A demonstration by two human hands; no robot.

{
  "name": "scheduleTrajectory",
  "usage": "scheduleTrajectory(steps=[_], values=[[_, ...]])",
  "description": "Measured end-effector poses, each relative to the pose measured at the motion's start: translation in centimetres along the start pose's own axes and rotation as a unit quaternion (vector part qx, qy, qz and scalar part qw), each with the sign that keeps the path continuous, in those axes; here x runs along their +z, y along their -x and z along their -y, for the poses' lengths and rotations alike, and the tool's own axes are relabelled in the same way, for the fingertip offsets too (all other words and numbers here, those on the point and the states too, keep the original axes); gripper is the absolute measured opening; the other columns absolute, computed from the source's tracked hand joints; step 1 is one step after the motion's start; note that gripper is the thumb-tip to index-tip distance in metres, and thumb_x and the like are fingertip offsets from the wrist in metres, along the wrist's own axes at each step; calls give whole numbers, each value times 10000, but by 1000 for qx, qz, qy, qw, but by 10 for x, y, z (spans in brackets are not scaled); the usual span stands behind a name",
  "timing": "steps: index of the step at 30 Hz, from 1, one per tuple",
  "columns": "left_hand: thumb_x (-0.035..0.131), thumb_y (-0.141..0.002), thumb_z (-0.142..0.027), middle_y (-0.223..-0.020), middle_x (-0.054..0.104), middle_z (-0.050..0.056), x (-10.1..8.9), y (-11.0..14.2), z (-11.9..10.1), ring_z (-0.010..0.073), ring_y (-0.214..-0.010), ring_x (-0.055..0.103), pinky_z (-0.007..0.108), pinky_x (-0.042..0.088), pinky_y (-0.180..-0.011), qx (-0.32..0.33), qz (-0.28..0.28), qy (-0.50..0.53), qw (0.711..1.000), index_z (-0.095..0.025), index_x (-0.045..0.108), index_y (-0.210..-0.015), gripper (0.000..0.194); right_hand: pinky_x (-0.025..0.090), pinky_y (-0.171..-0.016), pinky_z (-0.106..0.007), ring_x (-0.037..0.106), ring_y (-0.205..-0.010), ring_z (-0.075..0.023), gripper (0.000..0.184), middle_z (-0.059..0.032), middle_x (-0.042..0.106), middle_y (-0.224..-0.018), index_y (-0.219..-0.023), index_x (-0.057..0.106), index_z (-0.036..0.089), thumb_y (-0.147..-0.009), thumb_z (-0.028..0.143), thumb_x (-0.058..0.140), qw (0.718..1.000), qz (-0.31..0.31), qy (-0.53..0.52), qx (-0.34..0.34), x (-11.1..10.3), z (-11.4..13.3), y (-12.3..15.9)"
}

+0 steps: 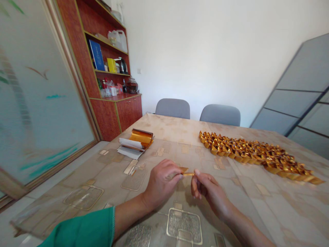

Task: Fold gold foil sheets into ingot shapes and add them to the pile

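Between my two hands, just above the table, is a small folded piece of gold foil paper (189,174). My left hand (164,180) pinches its left end, with fingers curled over part of it. The thumb and forefinger of my right hand (208,187) close on its right end. Beyond my left hand lies a curled stack of gold foil sheets (140,139) with pale backs. Off to the right, rows of folded gold foil pieces (252,151) stand packed close together.
A patterned cover lies over the table (180,137). Two grey chairs (172,108) stand at its far side. On the left are a sliding glass door (38,85) and a red wooden cabinet (105,116) with bottles and a kettle. Grey panels (300,79) lean at the right.
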State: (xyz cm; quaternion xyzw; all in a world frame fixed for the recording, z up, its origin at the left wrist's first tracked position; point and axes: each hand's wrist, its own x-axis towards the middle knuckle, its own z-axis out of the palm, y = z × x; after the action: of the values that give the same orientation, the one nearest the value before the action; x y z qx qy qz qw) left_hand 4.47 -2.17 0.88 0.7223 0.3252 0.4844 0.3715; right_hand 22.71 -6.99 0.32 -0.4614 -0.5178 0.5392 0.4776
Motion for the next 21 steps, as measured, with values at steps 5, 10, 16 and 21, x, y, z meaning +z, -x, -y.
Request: scheduleTrajectory(steps=[5, 10, 16, 21], values=[[808, -673, -314, -665, 644, 11, 1, -4, 3, 147, -629, 547, 260, 407, -646, -227, -45, 224, 947, -167, 670, -661, 202, 419, -701, -310, 533, -760, -200, 354, -15, 595, -788, -795, 614, 250, -860, 598, 613, 989, -81, 65, -107, -6, 4, -3], [829, -646, -338, -649, 617, -13, 4, 2, 8, 105, -596, 503, 227, 375, -614, -293, -19, 290, 911, -145, 667, -711, 261, 421, -718, -316, 551, -817, -197, 239, -27, 606, -870, -932, 572, 236, -855, 434, 681, 996, -11, 4, -86, 14, -6, -2], [834, -656, -363, -627, 589, -29, 13, 7, 9, 104, -610, 515, 217, 384, -601, -235, -38, 259, 936, -142, 629, -656, 300, 333, -543, -251, 452, -596, -121, 233, 46, 539, -693, -862, 485, 239, -841, 332, 698, 996, -24, -68, -55, 27, -13, 0], [867, -608, -400, -664, 650, -7, 11, 2, 10, 103, -571, 544, 216, 401, -548, -268, -44, 299, 915, -139, 640, -725, 365, 439, -620, -293, 548, -666, -170, 224, 18, 598, -717, -957, 483, 255, -905, 438, 602, 996, 1, -15, -84, 15, -2, 2]])
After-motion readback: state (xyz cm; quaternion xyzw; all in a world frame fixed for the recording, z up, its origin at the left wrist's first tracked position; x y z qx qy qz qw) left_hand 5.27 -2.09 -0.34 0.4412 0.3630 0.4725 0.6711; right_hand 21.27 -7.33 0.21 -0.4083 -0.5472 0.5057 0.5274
